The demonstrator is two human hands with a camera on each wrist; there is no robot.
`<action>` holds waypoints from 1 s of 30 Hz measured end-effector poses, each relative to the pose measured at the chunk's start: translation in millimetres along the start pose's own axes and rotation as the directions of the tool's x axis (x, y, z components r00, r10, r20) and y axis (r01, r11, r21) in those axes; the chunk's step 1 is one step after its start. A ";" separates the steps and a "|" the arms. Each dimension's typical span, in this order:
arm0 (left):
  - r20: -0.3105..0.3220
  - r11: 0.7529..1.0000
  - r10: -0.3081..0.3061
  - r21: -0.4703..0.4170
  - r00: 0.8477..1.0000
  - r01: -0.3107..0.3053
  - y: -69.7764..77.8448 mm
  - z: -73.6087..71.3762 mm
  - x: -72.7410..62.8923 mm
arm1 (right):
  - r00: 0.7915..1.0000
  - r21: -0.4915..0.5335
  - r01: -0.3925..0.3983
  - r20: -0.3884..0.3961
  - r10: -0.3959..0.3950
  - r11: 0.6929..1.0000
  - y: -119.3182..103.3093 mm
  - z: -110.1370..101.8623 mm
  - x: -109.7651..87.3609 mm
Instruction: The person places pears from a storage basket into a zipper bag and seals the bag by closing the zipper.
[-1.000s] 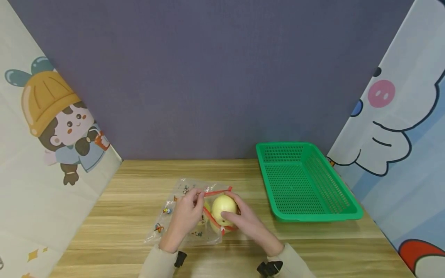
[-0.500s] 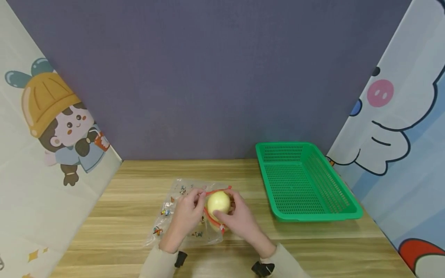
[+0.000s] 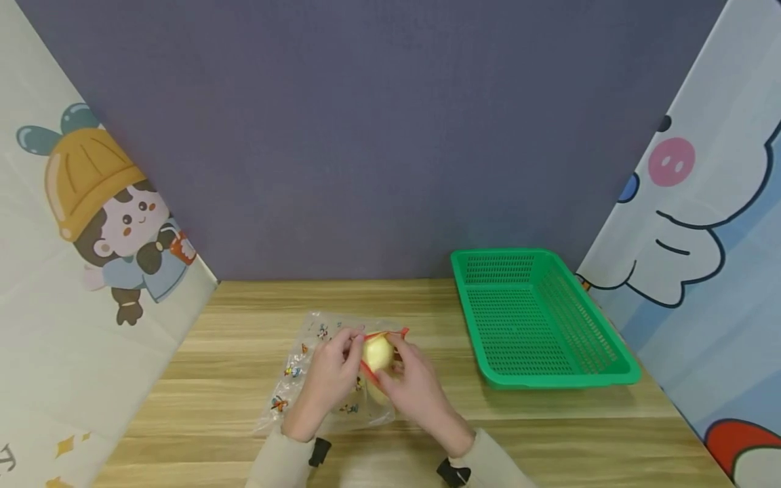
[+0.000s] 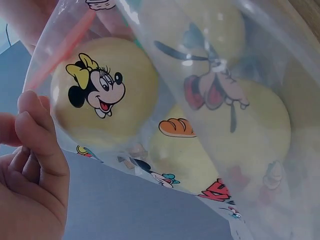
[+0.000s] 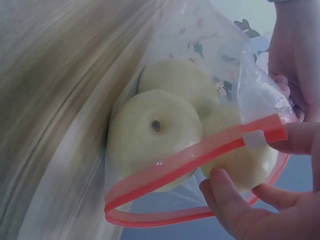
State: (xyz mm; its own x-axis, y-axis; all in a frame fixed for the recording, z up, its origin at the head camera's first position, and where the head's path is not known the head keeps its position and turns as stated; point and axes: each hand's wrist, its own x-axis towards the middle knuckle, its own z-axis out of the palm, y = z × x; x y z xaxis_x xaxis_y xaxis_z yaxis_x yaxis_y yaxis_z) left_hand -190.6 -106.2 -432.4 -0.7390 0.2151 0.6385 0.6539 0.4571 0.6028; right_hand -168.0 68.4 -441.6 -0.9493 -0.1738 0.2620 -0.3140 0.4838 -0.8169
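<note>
On the left, the clear printed bag (image 3: 293,396) lies on the wooden surface (image 3: 207,407), its red-edged mouth turned right and ample margin towards the left edge. The left hand (image 3: 332,369) pinches the bag beside that mouth, probably between thumb and forefinger, though the plastic muddles the view. At the opening sits a pale yellow fruit (image 3: 378,354), the right hand (image 3: 421,393) clamped round it; two more fruits (image 5: 155,150) rest deeper inside. The step seems to be passing this fruit through the mouth, which calls for holding it wide. Farther right, bare surface leaves elbow room before the green basket (image 3: 472,325), near the right edge.
</note>
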 end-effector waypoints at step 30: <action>-0.004 0.999 -0.054 0.003 0.999 0.054 1.4 -2.7 1.5 | 0.990 -0.027 0.040 -0.137 -0.043 0.999 13.8 -36.5 21.9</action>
State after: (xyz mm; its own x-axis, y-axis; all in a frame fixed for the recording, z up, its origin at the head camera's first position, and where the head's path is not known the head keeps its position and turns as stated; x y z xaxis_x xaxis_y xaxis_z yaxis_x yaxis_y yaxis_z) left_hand -190.4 -107.6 -429.4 -0.7727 0.1866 0.6068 0.6125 0.4704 0.6353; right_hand -193.7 102.5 -428.4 -0.9280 -0.0757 0.3648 -0.3520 0.4993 -0.7917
